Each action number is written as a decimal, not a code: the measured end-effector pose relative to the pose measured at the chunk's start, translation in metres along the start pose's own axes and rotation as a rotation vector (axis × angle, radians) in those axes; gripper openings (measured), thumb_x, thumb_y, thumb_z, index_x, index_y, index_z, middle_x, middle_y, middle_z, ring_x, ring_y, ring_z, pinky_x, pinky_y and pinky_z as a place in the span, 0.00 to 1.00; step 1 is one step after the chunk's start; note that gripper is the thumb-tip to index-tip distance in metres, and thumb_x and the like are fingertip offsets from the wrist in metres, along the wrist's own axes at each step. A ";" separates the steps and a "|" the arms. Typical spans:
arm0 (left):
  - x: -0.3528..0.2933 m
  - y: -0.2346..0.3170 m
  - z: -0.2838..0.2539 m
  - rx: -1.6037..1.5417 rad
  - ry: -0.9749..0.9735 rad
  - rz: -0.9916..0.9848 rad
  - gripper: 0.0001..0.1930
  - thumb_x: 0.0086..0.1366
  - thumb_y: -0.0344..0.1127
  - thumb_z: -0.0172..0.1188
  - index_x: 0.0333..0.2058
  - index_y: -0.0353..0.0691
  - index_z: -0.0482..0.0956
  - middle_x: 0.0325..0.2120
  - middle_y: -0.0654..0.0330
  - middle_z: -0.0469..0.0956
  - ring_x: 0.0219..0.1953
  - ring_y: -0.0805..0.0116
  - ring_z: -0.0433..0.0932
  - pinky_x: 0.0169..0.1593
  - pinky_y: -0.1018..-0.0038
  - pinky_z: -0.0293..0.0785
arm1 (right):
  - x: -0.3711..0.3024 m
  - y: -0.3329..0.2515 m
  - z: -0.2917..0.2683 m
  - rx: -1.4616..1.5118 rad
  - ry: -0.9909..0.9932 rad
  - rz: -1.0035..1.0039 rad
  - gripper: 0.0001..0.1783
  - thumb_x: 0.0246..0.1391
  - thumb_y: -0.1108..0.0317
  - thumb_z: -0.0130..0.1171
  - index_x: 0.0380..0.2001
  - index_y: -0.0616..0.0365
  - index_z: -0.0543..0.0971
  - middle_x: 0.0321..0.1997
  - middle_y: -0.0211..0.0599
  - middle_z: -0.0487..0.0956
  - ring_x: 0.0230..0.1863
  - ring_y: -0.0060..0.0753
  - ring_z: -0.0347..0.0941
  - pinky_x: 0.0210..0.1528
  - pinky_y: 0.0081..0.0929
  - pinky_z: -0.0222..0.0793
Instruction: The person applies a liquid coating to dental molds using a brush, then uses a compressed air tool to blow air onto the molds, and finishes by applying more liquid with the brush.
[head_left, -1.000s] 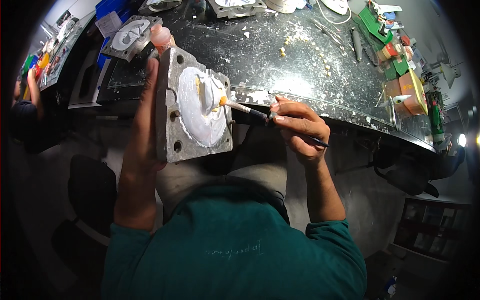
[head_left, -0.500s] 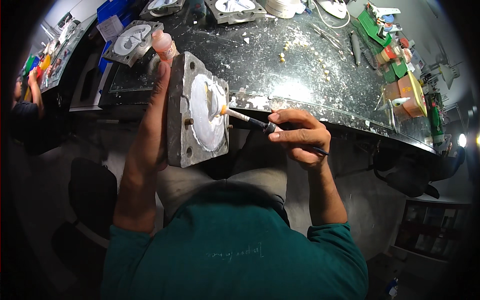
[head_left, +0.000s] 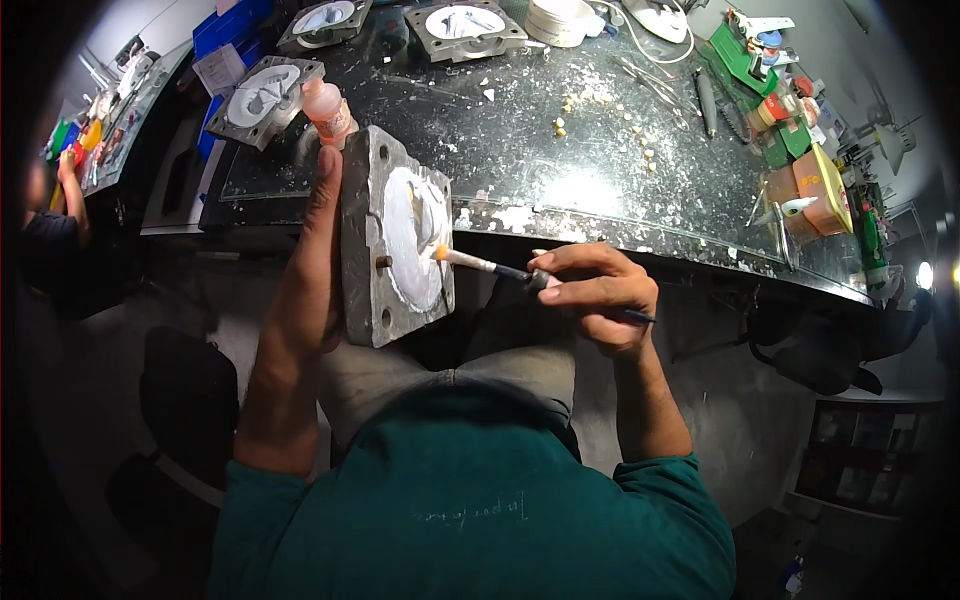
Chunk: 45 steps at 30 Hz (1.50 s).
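My left hand (head_left: 322,235) grips the left side of a heavy grey metal mold flask (head_left: 360,245), held tilted up over my lap in front of the table edge. White plaster (head_left: 404,250) fills the flask, with a curved hollow in it; corner holes and a brass-coloured pin show on the metal. Pinched between the fingers of my right hand (head_left: 608,292) is a slim paintbrush (head_left: 475,262) with a dark handle. Its orange-brown bristles touch the plaster near the hollow. The fingers behind the flask are hidden.
Beyond the flask stands a pink bottle (head_left: 325,105). More plaster-filled flasks (head_left: 465,45) sit at the back and left of the black table (head_left: 430,110). Small yellowish pieces (head_left: 605,103), a dark handpiece (head_left: 706,103) and an orange container (head_left: 823,185) lie rightward. Another person (head_left: 60,230) is far left.
The flask and both hands have dropped slightly toward me. The brush tip has moved lower across the plaster, away from the upper part of the hollow.
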<state>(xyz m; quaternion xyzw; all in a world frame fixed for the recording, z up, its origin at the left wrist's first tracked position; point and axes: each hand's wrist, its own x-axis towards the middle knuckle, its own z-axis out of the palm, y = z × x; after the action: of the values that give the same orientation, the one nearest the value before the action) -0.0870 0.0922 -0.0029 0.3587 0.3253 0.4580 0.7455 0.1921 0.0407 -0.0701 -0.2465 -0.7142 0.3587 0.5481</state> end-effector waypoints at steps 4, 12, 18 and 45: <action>0.002 -0.003 -0.003 -0.051 -0.027 -0.062 0.36 0.76 0.67 0.38 0.60 0.39 0.71 0.49 0.54 0.80 0.48 0.66 0.82 0.53 0.69 0.78 | -0.005 0.010 -0.006 0.028 0.080 -0.010 0.26 0.39 0.78 0.54 0.45 0.67 0.87 0.53 0.54 0.80 0.53 0.46 0.80 0.58 0.36 0.76; 0.002 -0.004 -0.007 -0.048 -0.093 -0.023 0.36 0.76 0.66 0.36 0.60 0.39 0.72 0.48 0.55 0.80 0.47 0.68 0.82 0.52 0.70 0.78 | 0.005 -0.002 0.003 -0.029 0.059 0.050 0.25 0.41 0.79 0.56 0.45 0.64 0.87 0.52 0.51 0.81 0.52 0.42 0.81 0.55 0.31 0.76; 0.003 -0.009 -0.007 0.144 -0.102 0.096 0.35 0.78 0.65 0.33 0.59 0.39 0.73 0.45 0.56 0.81 0.45 0.70 0.82 0.51 0.72 0.79 | 0.010 -0.026 0.013 -0.277 0.020 0.044 0.24 0.43 0.84 0.62 0.46 0.56 0.88 0.51 0.44 0.83 0.50 0.37 0.82 0.51 0.29 0.79; 0.014 -0.036 -0.072 -0.175 -0.269 0.265 0.29 0.79 0.50 0.39 0.70 0.38 0.61 0.65 0.49 0.68 0.65 0.53 0.71 0.68 0.56 0.67 | 0.019 -0.033 -0.010 -0.097 0.057 0.068 0.23 0.43 0.76 0.59 0.45 0.61 0.88 0.47 0.46 0.84 0.46 0.38 0.82 0.49 0.28 0.78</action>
<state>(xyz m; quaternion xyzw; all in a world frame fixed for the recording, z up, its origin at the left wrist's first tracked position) -0.1244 0.1104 -0.0737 0.3903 0.1318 0.5263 0.7438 0.1981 0.0364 -0.0315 -0.3069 -0.7063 0.3348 0.5431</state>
